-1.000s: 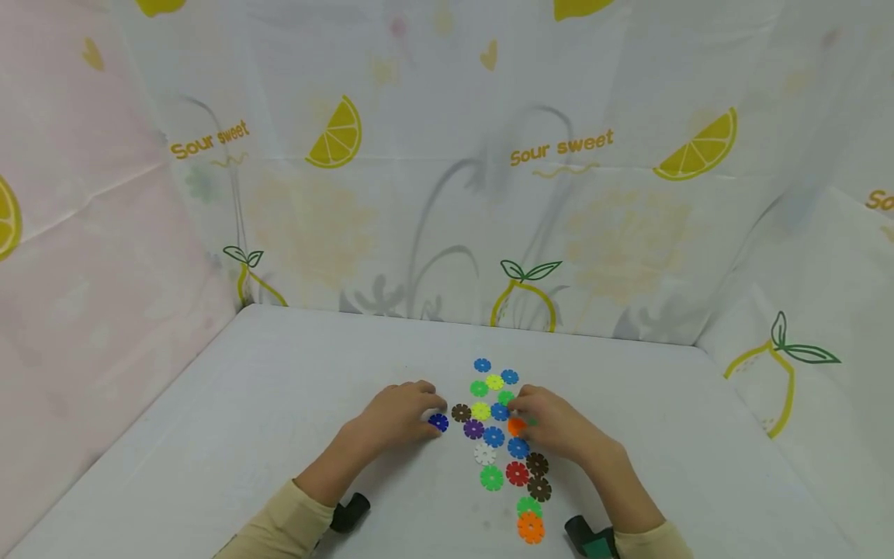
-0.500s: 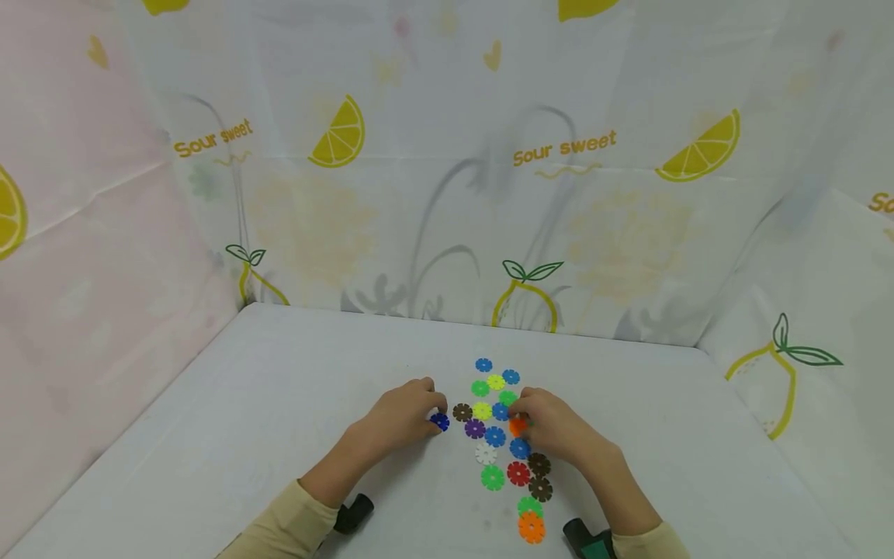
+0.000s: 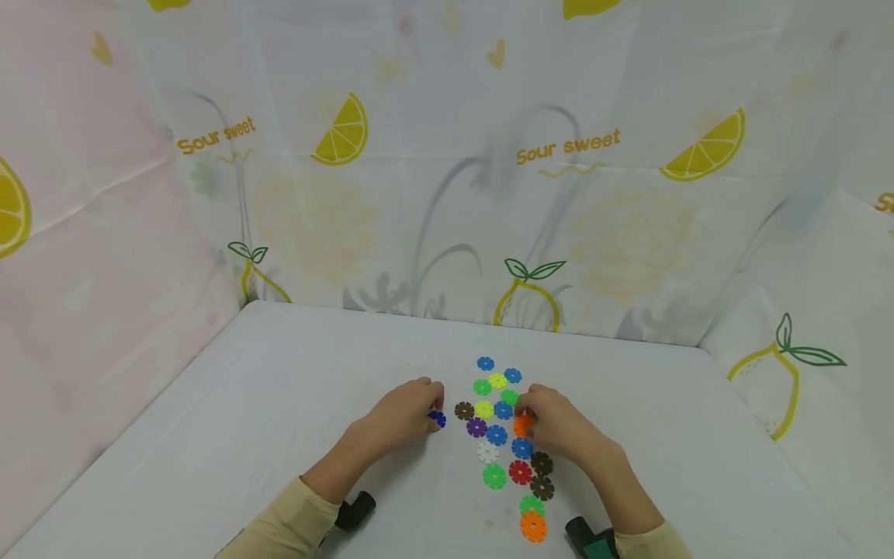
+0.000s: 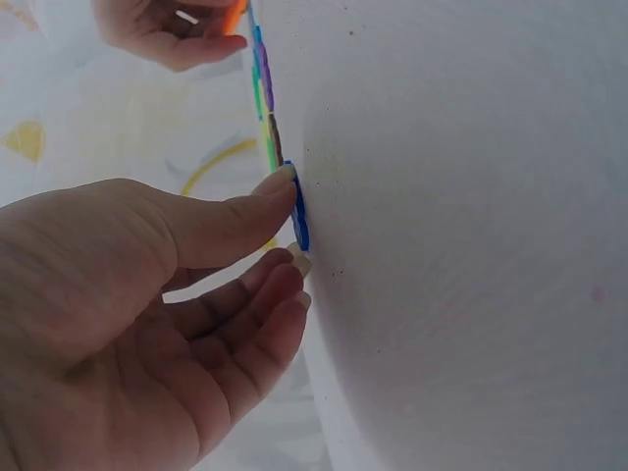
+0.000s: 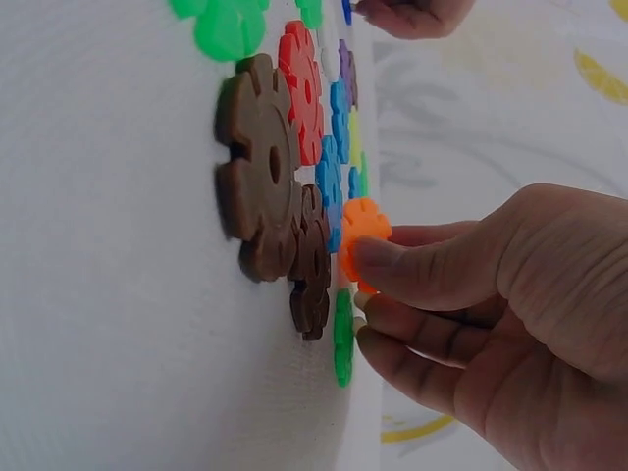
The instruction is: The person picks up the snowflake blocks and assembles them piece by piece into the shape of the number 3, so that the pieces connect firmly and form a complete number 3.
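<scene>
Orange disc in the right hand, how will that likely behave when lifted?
The orange disc is probably stiff, since it looks flat, not sagging, in the grip of the right hand. It's likely light, being thin. Its notched rim might snag on neighbouring discs.

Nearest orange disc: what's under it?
Past the far edge of the nearest orange disc, part of a green disc shows; its covered part and anything else beneath cannot be seen.

Lemon-print backdrop (image 3: 447, 210) behind white tabletop (image 3: 307, 349); pinkish cloth (image 3: 91, 310) left.
</scene>
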`<state>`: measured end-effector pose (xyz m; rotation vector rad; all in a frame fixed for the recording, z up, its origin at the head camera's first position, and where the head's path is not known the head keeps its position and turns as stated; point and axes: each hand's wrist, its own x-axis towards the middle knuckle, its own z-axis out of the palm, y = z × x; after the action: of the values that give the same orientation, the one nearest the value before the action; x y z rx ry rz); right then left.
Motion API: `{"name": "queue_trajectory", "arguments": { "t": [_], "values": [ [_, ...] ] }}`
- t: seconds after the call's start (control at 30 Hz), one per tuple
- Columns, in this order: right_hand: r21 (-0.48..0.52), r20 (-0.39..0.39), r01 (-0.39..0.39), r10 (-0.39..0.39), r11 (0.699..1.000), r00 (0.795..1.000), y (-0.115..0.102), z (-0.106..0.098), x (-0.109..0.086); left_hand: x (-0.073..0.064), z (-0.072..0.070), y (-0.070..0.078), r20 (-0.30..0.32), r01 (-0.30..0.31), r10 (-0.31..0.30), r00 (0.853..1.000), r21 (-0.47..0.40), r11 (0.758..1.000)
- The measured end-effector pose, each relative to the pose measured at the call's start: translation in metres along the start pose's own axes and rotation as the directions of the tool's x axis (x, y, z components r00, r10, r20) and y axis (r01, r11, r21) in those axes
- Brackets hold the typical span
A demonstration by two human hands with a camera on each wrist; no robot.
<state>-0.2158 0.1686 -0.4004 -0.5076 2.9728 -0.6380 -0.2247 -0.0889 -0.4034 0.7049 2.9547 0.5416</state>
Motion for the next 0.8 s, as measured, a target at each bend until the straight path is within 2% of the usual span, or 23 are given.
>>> {"name": "queue_trajectory", "arguments": {
  "t": [0.33, 0.63, 0.8],
  "values": [
    [0.008, -0.011, 0.0, 0.0, 1.0, 1.0, 0.0007, -0.0024, 0.0012, 0.0005, -0.0003, -0.0024, 0.042, 0.066, -0.061, 0.997, -0.132, 0.989],
    [0.007, -0.035, 0.049, -0.049, 0.999, 0.998, 0.0026, -0.0031, 0.0008, 0.0014, -0.0001, -0.0039, 0.031, 0.055, -0.05, 0.998, -0.167, 0.985],
    [0.027, -0.042, 0.09, -0.089, 0.996, 0.995, 0.0018, -0.0045, 0.0015, 0.0015, -0.0006, -0.0059, 0.048, 0.075, -0.066, 0.997, -0.235, 0.969]
  ]
}}
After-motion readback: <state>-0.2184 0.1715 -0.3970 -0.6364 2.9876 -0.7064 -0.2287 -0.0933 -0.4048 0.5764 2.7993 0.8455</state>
